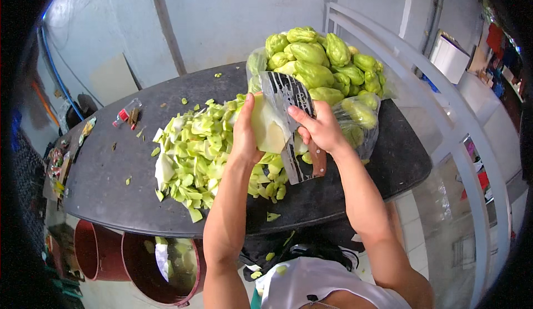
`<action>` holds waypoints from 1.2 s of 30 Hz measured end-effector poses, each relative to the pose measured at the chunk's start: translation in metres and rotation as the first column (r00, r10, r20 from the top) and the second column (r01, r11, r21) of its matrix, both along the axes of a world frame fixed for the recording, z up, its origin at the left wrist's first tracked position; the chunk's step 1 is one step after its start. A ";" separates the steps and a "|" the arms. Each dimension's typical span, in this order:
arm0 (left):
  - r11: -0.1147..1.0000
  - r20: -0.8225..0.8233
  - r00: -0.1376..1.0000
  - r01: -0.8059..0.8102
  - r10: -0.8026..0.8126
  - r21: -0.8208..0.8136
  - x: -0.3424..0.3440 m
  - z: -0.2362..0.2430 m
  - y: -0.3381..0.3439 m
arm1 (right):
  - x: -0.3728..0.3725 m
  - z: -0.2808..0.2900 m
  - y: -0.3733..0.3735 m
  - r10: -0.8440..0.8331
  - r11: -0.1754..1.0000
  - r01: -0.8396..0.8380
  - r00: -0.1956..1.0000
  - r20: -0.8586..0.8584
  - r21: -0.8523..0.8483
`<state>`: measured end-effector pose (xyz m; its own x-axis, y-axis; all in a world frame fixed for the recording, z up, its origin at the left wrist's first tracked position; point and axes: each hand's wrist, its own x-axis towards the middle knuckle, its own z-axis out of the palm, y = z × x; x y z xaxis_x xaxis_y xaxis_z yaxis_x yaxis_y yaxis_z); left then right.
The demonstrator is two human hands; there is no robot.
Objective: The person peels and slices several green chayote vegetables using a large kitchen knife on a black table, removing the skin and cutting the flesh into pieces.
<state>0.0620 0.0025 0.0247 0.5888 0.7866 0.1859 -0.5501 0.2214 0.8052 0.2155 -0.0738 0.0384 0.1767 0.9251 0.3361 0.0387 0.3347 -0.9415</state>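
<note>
My left hand (245, 131) is wrapped round a pale, peeled piece of green vegetable (262, 126), likely chayote. My right hand (318, 126) grips the brown wooden handle (317, 162) of a wide cleaver, whose streaked blade (286, 95) lies against that piece, tilted upright. Under and left of my hands spreads a heap of pale green peelings (193, 159). Behind them, whole wrinkled green chayotes (305, 73) are piled in clear plastic, with another plastic bag (361, 117) of them to the right.
The dark table (111, 181) has a small plastic wrapper (127, 114) at left. A white railing (466, 167) runs along the right side. Two red buckets (89, 253) stand below the table's near edge, one holding scraps in liquid. Loose clutter (55, 170) lies at far left.
</note>
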 end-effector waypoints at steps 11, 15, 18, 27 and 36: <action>0.984 0.308 0.935 -0.160 0.175 -0.071 -0.021 0.015 0.015 | 0.009 0.001 -0.014 -0.371 0.920 0.302 0.878 0.303 0.252; 0.899 0.423 0.794 -0.403 0.438 -0.173 -0.012 0.007 0.018 | -0.045 -0.009 -0.019 -0.669 0.707 0.150 0.461 0.583 0.692; 0.896 0.618 0.704 -0.444 0.350 -0.002 -0.026 -0.012 0.033 | -0.073 -0.015 -0.026 -0.716 0.663 0.007 0.299 0.631 0.749; 0.917 0.711 0.680 -0.377 0.179 0.130 -0.034 -0.016 0.046 | -0.078 -0.020 -0.025 -0.743 0.630 -0.013 0.279 0.608 0.776; 0.960 0.737 0.673 -0.241 0.060 0.142 -0.016 -0.005 0.017 | -0.074 -0.022 -0.019 -0.636 0.745 0.020 0.324 0.700 0.667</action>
